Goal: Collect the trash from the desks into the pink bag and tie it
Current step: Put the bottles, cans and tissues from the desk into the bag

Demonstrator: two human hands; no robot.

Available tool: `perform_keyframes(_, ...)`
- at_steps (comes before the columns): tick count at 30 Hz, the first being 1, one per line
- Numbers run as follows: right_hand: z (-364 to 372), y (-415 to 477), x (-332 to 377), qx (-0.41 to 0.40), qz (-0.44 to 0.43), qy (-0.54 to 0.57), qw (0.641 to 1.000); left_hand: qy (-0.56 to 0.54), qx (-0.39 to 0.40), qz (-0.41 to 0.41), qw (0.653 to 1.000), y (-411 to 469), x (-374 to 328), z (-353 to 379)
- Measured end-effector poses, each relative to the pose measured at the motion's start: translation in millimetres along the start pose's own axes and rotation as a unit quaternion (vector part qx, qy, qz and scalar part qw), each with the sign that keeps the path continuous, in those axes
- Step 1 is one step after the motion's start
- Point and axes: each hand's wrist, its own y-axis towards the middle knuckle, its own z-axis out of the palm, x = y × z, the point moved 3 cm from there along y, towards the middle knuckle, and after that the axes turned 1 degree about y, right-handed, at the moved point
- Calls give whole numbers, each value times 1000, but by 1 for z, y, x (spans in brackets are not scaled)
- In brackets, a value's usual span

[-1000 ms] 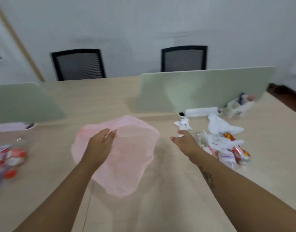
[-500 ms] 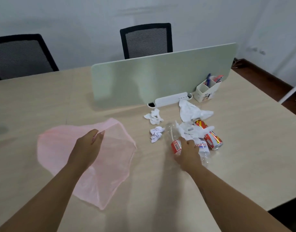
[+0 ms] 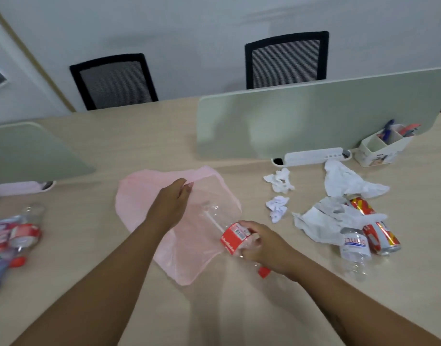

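- Lying at the far left of the desk (image 3: pixel 239 308), a heap of bottles and wrappers (image 3: pixel 12 240) sits well apart from the bag. It looks like light, mixed stuff, probably best taken a piece at a time.
- The pink bag (image 3: pixel 139 196) is slumped on the desk near the middle. It is thin, limp film that will likely fall shut unless its rim is held up, and it may tear if yanked.
- The left hand (image 3: pixel 172 203) pinches the upper edge of the bag's mouth between thumb and fingers, lifting it into an opening that faces right.
- The red-label bottle (image 3: pixel 235 239) is at that mouth, base first, with its red cap towards the person. It looks like empty clear plastic, so probably light, springy and a little slick, which makes the labelled middle the sound place to hold.
- The right hand (image 3: pixel 264 245) is wrapped round this bottle just behind the label, fingers curled.
- Further right lie paper balls (image 3: pixel 279 181) and white sheets (image 3: pixel 344 181), soft and near weightless, easy to scoop by the handful.
- Beside them are a blue-label bottle (image 3: pixel 355 245) and cans (image 3: pixel 379 236). These are round and apt to roll, so each is best gripped across the body.
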Motion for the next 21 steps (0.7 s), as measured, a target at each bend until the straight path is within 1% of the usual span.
perform_keyframes(3,15,24,16,6,-17,39,999,-35,21,20,999,-3,-14,13)
perform_keyframes(5,27,47,26,-29,-15,62,998,-49,29,26,998,-8,-13,19)
perform_keyframes(8,38,75,23,-60,23,188,980,-47,39,22,998,-12,-13,24)
perform_keyframes(9,38,77,18,-64,24,185,980,-52,38,20,998,-12,-13,24)
perform_keyframes(11,29,71,0,-82,16,127,988,-51,36,19,998,-10,-10,24)
perform_keyframes(12,18,62,-10,-104,14,89,991,-49,33,22,998,-8,-10,26)
perform_keyframes(14,-8,42,-33,-148,11,-14,989,-37,22,30,999,-4,-11,30)
perform_keyframes(15,-27,27,-45,-180,20,-84,980,-32,22,39,998,0,-14,37)
perform_keyframes(16,-41,13,-55,-212,32,-161,963,-26,23,43,998,3,-15,41)
perform_keyframes(18,-75,-25,-75,-291,61,-288,910,-19,32,63,997,11,-28,57)
perform_keyframes(20,-101,-60,-95,-371,82,-352,856,-17,37,87,995,16,-43,72)
perform_keyframes(21,-113,-78,-106,-401,105,-364,834,-16,41,96,994,18,-53,81)
